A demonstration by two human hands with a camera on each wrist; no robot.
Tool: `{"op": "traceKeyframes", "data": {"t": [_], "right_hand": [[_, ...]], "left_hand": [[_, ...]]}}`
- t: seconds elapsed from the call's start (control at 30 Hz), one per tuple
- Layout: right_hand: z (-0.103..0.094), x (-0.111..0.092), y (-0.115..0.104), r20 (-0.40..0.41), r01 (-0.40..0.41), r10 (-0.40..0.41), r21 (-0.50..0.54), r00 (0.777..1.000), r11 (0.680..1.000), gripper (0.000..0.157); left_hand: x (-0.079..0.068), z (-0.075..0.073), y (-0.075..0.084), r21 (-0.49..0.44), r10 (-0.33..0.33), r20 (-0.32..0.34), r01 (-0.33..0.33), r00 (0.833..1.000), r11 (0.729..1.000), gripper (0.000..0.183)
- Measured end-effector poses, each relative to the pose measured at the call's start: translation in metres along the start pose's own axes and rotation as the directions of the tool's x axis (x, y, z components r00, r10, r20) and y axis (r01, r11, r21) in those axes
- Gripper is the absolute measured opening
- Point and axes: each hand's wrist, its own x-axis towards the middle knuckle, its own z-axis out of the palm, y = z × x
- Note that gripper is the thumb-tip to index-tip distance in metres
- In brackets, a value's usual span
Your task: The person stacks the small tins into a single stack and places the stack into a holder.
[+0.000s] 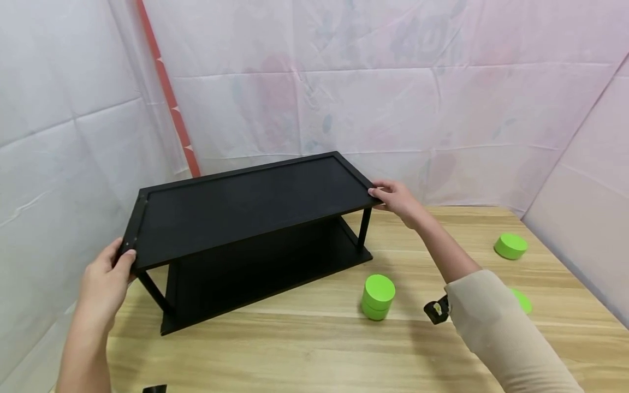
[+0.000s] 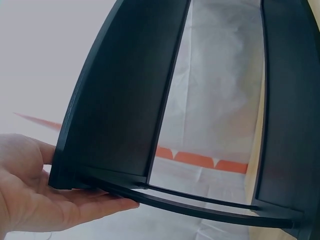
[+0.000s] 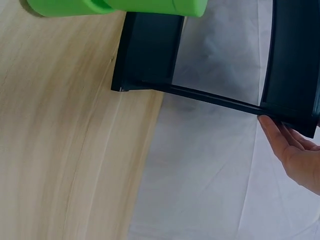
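A black two-tier shelf (image 1: 255, 202), with an upper and a lower board joined by posts, stands at an angle on the wooden table. My left hand (image 1: 105, 278) grips the left end of the upper board, thumb on top; in the left wrist view its fingers (image 2: 100, 207) reach beneath that board. At the opposite end, my right hand (image 1: 395, 199) holds the upper board's edge between thumb and fingers. The right wrist view shows those fingers (image 3: 280, 140) under the board beside a post. In front of the shelf's right end is a green cylinder (image 1: 378, 297) with a seam around it.
Farther right on the wooden table (image 1: 304, 349) lies a green disc (image 1: 511, 246). Another green piece (image 1: 522, 301) is partly hidden by the right sleeve (image 1: 506, 322). A small black fitting (image 1: 436, 310) shows beside the cuff. Pale cloth sheets (image 1: 368, 109) hang behind and at both sides.
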Motion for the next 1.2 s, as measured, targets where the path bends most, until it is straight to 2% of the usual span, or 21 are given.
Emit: {"op": "traceKeyframes", "data": {"t": [0.3, 0.63, 0.8, 1.2], "right_hand": [[-0.007, -0.007, 0.002, 0.011, 0.009, -0.009, -0.020, 1.000, 1.000, 0.049], [-0.015, -0.016, 0.004, -0.033, 0.014, -0.015, -0.041, 0.999, 0.999, 0.051], [-0.020, -0.021, 0.004, -0.056, 0.007, -0.009, -0.036, 0.998, 0.999, 0.053], [-0.027, -0.030, 0.005, -0.080, 0.008, -0.012, -0.057, 0.997, 0.998, 0.053]], "left_hand": [[0.006, 0.004, 0.002, 0.016, 0.020, 0.016, -0.020, 1.000, 1.000, 0.059], [0.015, 0.013, 0.009, -0.012, 0.051, 0.023, -0.050, 0.998, 0.999, 0.058], [0.022, 0.017, 0.015, -0.058, 0.073, 0.031, -0.071, 0.997, 0.996, 0.056], [0.028, 0.023, 0.022, -0.122, 0.071, 0.074, -0.061, 0.995, 0.991, 0.056]]}}
